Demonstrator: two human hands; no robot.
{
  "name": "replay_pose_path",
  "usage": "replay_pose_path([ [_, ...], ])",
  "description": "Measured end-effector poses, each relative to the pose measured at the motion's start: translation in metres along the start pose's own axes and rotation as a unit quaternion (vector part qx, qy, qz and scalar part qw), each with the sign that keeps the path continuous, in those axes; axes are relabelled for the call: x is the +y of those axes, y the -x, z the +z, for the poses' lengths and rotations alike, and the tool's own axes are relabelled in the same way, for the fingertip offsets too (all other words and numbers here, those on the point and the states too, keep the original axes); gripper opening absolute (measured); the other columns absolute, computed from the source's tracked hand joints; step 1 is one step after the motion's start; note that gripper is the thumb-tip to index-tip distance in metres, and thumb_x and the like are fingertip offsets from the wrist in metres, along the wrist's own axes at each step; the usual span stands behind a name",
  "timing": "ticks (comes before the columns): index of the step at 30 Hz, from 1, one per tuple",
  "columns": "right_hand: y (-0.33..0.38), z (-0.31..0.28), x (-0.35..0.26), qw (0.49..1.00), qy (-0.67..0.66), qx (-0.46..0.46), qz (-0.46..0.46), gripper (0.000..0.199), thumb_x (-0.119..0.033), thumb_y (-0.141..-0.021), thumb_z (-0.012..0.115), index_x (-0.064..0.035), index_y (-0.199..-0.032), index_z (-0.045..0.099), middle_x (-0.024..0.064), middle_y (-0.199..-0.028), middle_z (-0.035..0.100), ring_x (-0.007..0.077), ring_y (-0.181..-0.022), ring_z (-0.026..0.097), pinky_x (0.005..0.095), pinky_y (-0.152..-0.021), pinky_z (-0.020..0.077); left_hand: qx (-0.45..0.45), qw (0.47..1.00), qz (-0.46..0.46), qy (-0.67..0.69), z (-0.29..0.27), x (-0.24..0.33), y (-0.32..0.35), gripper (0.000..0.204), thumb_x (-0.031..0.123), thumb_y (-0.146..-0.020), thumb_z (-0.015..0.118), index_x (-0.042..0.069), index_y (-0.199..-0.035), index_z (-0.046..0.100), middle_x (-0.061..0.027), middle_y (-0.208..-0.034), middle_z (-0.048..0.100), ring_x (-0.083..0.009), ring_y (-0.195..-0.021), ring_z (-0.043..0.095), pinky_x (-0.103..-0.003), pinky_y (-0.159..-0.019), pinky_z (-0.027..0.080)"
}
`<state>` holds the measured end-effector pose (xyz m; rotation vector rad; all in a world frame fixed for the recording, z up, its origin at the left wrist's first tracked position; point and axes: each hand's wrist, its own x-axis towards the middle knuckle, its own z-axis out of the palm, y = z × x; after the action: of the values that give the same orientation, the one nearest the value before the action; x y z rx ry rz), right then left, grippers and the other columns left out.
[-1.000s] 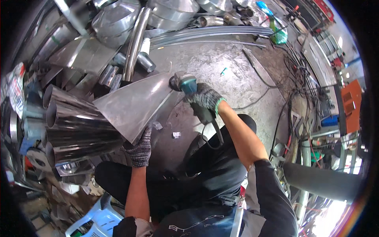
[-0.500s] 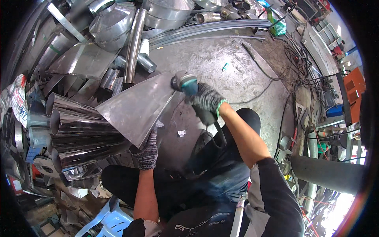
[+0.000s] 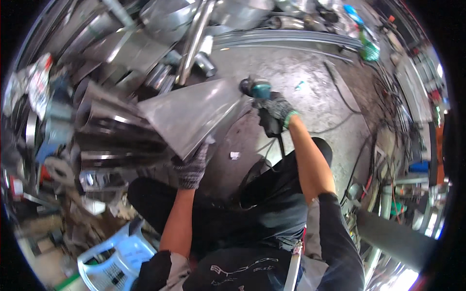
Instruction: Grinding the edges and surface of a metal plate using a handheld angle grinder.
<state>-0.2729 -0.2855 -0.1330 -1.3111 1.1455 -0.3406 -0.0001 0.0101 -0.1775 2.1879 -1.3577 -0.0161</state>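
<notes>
A tapered grey sheet-metal piece (image 3: 189,114) slants across the space before me, its narrow end to the far right. My left hand (image 3: 191,167), in a grey knitted glove, is closed on its lower near edge; part of the fingers is hidden behind the metal. An angle grinder (image 3: 262,90) with a teal head and dark body is gripped in my gloved right hand (image 3: 280,107). Its round dark head sits right beside the narrow end of the sheet; whether they touch I cannot tell. Shiny flared metal tubes (image 3: 121,136) lie left of the sheet, partly behind it.
Metal ducts and drums (image 3: 238,12) crowd the back, beside long metal strips (image 3: 291,36). A blue plastic stool (image 3: 119,257) stands at lower left. Cables (image 3: 388,102) tangle at right, near a large grey pipe (image 3: 393,237). A paper scrap (image 3: 234,155) lies on the floor.
My view has shifted and blurred. The grinder has come away from the top of the sheet's narrow corner to just off its end. My left hand keeps its hold on the sheet.
</notes>
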Motion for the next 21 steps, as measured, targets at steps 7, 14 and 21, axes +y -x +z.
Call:
replay_pose_path([
  [7, 0.121, 0.077, -0.042, 0.995, 0.057, -0.032, -0.079, 0.054, -0.022, -0.093, 0.092, 0.0, -0.138, 0.069, 0.0129, -0.101, 0.079, 0.0259, -0.087, 0.076, 0.0435, -0.077, 0.0648, 0.044, 0.942, -0.084, 0.323, -0.013, 0.022, -0.02, 0.061, 0.024, -0.09, 0.103, 0.0, -0.138, 0.073, -0.015, -0.128, 0.083, -0.0303, -0.113, 0.082, -0.046, -0.099, 0.066],
  [14, 0.19, 0.139, -0.087, 0.97, 0.201, -0.073, -0.117, 0.078, -0.03, -0.087, 0.098, 0.0043, -0.148, 0.063, 0.0252, -0.118, 0.082, 0.0343, -0.111, 0.082, 0.0464, -0.096, 0.0639, 0.029, 0.926, 0.003, 0.376, 0.002, -0.012, 0.001, 0.063, 0.011, -0.095, 0.092, 0.001, -0.152, 0.066, -0.0139, -0.15, 0.074, -0.0283, -0.137, 0.073, -0.047, -0.115, 0.061],
  [21, 0.209, 0.149, -0.095, 0.982, 0.158, -0.055, -0.085, 0.082, -0.033, -0.087, 0.099, 0.0036, -0.15, 0.06, 0.022, -0.117, 0.083, 0.0313, -0.105, 0.082, 0.0456, -0.093, 0.0645, 0.021, 0.893, -0.097, 0.44, 0.037, -0.031, 0.012, 0.053, 0.018, -0.092, 0.094, 0.001, -0.138, 0.075, -0.0169, -0.128, 0.084, -0.033, -0.118, 0.082, -0.048, -0.103, 0.065],
])
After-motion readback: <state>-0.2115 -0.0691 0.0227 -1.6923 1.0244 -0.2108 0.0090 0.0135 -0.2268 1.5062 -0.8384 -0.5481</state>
